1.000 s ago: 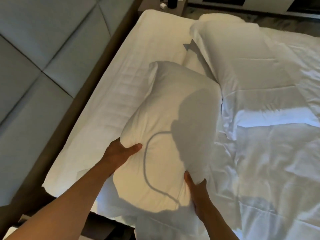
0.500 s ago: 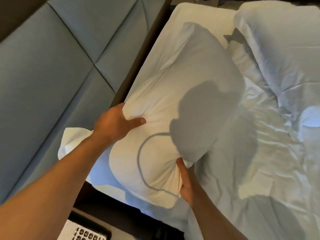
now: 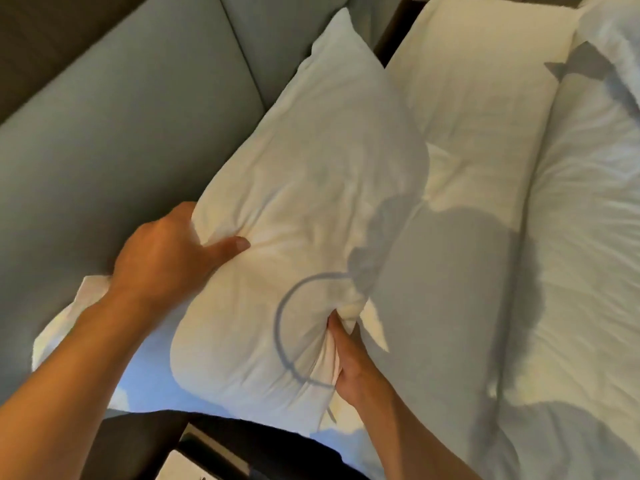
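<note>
A plump white pillow (image 3: 304, 188) is raised off the bed and tilted, its far corner leaning toward the padded headboard. My left hand (image 3: 166, 258) grips its left edge, thumb pressed into the top. My right hand (image 3: 349, 362) pinches a bunch of the cover at the pillow's near right corner. Shadows of a head and a cable fall across the pillow.
A grey padded headboard (image 3: 121, 133) fills the left. The white mattress sheet (image 3: 478, 116) runs to the right, with a rumpled white duvet (image 3: 581, 237) beyond it. Another pillow's corner (image 3: 616, 29) shows top right. A dark bedside surface (image 3: 207, 445) lies below.
The pillow has been lifted and swung left toward the headboard, both hands keeping their hold. The view has turned left, so the second pillow has slid to the frame's edge.
</note>
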